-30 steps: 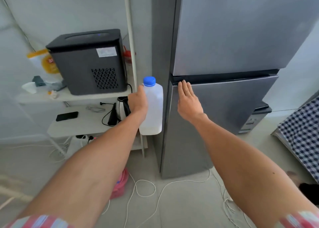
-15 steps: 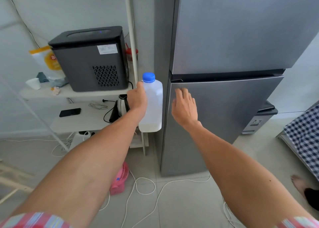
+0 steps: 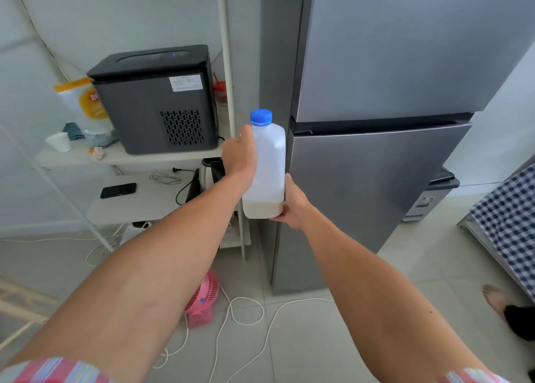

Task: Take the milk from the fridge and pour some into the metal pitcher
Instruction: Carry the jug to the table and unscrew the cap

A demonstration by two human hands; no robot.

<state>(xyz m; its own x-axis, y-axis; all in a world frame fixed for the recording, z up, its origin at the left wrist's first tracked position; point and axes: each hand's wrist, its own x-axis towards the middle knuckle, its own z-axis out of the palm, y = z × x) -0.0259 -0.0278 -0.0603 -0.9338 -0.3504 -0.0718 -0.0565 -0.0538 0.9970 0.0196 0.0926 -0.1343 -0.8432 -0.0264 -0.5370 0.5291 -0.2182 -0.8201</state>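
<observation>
A translucent plastic milk jug (image 3: 269,162) with a blue cap is held upright in front of the grey fridge (image 3: 376,165). Only a little milk sits at its bottom. My left hand (image 3: 238,158) grips the jug's left side by the handle. My right hand (image 3: 292,203) cups the jug's lower right corner and base, fingers curled under it. Both fridge doors are closed. No metal pitcher is in view.
A white shelf unit (image 3: 130,158) stands left of the fridge with a black appliance (image 3: 156,98), a paper cup, a kettle (image 3: 210,174) and a phone. A pink fan (image 3: 202,298) and white cables lie on the tiled floor. Checked fabric (image 3: 509,226) and a person's foot are at the right.
My right hand left the lower fridge door, moved down and left, and now holds the bottom of the jug. The jug stays in my left hand.
</observation>
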